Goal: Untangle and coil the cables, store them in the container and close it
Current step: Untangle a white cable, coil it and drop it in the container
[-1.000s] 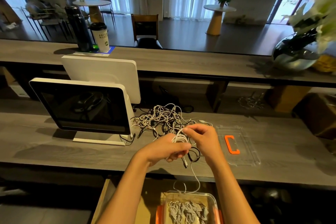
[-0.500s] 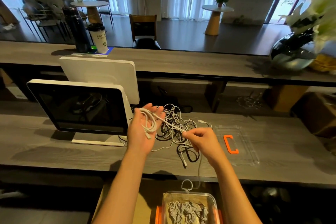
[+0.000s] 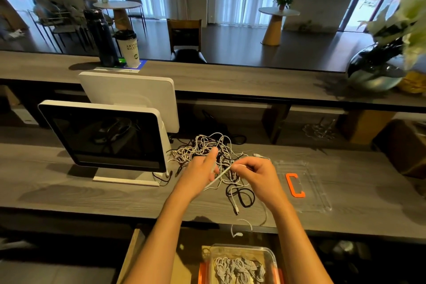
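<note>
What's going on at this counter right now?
A person is sorting a tangle of cables on the grey counter. The right hand pinches a white cable that runs across to the left hand, whose fingers look straight but blurred. Below the counter edge, an open clear container already holds several coiled cables. Its clear lid lies on the counter to the right, so closing is not yet done.

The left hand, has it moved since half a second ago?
Yes. The left hand has swung right, away from the monitor, closing toward the right hand over the cable tangle.
</note>
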`<state>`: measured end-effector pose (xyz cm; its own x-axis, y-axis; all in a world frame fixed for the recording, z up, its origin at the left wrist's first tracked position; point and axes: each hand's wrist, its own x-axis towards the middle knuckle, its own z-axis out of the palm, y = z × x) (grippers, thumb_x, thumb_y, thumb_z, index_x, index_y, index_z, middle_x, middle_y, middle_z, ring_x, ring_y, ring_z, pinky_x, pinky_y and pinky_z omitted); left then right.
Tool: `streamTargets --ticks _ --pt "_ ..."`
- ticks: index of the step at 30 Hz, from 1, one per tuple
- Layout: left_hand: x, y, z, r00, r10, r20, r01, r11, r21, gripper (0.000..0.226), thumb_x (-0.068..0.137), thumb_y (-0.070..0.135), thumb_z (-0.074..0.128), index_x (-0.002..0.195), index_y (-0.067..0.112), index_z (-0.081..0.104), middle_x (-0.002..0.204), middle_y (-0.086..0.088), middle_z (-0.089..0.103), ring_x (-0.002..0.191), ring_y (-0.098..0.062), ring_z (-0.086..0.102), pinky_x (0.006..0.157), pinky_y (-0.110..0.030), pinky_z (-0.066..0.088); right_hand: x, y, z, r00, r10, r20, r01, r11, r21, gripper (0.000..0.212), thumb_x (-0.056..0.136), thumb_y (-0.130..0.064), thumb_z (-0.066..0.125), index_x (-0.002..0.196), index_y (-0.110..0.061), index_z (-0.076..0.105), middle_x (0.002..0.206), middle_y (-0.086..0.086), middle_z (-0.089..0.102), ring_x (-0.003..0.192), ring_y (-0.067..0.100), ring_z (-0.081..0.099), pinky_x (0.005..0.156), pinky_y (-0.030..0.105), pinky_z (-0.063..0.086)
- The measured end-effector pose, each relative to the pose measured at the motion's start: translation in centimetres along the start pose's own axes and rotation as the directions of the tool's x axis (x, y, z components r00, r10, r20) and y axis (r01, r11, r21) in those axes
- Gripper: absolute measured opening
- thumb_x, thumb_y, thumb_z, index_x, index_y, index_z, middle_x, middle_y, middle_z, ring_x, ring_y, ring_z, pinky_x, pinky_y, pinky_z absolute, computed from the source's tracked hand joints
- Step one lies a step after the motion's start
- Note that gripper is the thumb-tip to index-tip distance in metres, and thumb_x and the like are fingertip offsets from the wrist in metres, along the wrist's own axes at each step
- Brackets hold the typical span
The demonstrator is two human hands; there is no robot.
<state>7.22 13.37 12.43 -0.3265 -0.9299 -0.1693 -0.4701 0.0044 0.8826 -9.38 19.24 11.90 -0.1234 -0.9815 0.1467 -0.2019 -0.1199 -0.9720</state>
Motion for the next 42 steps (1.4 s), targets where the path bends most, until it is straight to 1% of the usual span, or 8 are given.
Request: streamTargets --ticks 8,17,22,24,26,32,37,42 --pt "-0.8 -0.3 0.3 0.781 0.051 0.623 0.005 0.996 -0.088 0.028 0.098 0.040 0.058 0.082 0.017 0.060 0.065 0.004 0.052 0.051 -0.007 0.040 0.045 -0.016 0.030 0.1 1.1 0.1 0.996 0.062 -0.059 -0.060 0.998 0.035 0.005 0.083 -0.011 0.077 0.080 -0.015 0.077 0.074 0.005 0.070 0.069 0.018 0.059 0.067 0.033 0.048" --pt "-0.5 -0.4 0.0 0.986 0.023 0.164 0.047 0.912 -0.408 0.047 0.106 0.038 0.039 0.091 0.000 0.063 0.071 -0.014 0.067 0.061 -0.029 0.067 0.053 -0.034 0.058 -0.1 1.7 -0.4 0.985 0.152 -0.085 -0.149 0.988 0.033 0.012 0.090 -0.015 0.071 0.083 -0.010 0.080 0.055 -0.004 0.061 0.050 0.003 0.048 0.051 0.016 0.038" --pt "0.9 -0.5 -0.7 0.978 -0.139 -0.156 -0.063 0.514 -0.855 0.044 0.108 0.035 0.032 0.112 0.005 0.064 0.111 -0.016 0.072 0.103 -0.029 0.072 0.091 -0.048 0.057 -0.4 2.2 -1.1 0.981 0.182 -0.061 -0.181 0.983 0.014 0.015 0.091 -0.017 0.070 0.080 -0.013 0.080 0.051 -0.007 0.050 0.050 0.008 0.036 0.047 0.019 0.030" --pt "0.8 -0.3 -1.3 0.985 -0.136 -0.104 -0.079 0.175 -0.981 0.047 0.108 0.039 0.030 0.108 0.004 0.062 0.100 -0.013 0.072 0.095 -0.026 0.073 0.089 -0.045 0.055 -0.4 2.1 -0.9 0.985 0.175 -0.008 -0.175 0.984 0.025 0.016 0.092 -0.018 0.068 0.084 -0.011 0.079 0.051 -0.006 0.048 0.049 0.007 0.034 0.046 0.019 0.029" --pt "0.9 -0.2 -1.8 0.976 -0.178 -0.123 -0.115 0.058 -0.992 0.045 0.108 0.040 0.031 0.096 0.006 0.059 0.078 -0.008 0.063 0.065 -0.017 0.065 0.069 -0.033 0.055 -0.4 2.1 -0.9 0.985 0.170 0.021 -0.170 0.985 0.018 0.016 0.093 -0.018 0.067 0.085 -0.010 0.078 0.053 -0.006 0.048 0.050 0.007 0.036 0.047 0.018 0.031" --pt "1.0 -0.9 -0.9 0.903 -0.066 -0.423 -0.100 0.928 -0.359 0.041 0.105 0.042 0.038 0.088 0.015 0.063 0.068 -0.002 0.057 0.053 -0.010 0.051 0.052 -0.026 0.044 -0.6 1.3 -0.8 0.977 0.079 0.197 -0.067 0.996 -0.064 0.014 0.092 -0.020 0.067 0.088 -0.020 0.080 0.060 -0.006 0.058 0.059 0.016 0.045 0.055 0.023 0.037" --pt "0.4 -0.4 0.3 0.998 -0.013 0.057 0.015 0.999 -0.047 0.081 0.087 0.074 0.024 0.094 0.007 0.069 0.068 -0.002 0.061 0.058 -0.013 0.053 0.060 -0.029 0.044 -0.1 0.6 -0.2 0.996 -0.003 0.084 0.002 1.000 0.022 0.016 0.093 -0.011 0.066 0.086 -0.014 0.080 0.059 0.001 0.056 0.057 0.013 0.044 0.055 0.023 0.038" --pt "-0.6 -0.5 0.4 0.819 -0.061 0.571 0.129 0.989 -0.079 0.063 0.089 0.070 0.040 0.098 0.013 0.063 0.068 0.002 0.059 0.052 -0.006 0.046 0.046 -0.016 0.035 0.0 1.1 0.4 0.998 0.021 -0.056 -0.019 0.999 0.042 0.004 0.082 -0.007 0.077 0.078 -0.008 0.078 0.067 0.007 0.070 0.061 0.014 0.057 0.058 0.025 0.045"
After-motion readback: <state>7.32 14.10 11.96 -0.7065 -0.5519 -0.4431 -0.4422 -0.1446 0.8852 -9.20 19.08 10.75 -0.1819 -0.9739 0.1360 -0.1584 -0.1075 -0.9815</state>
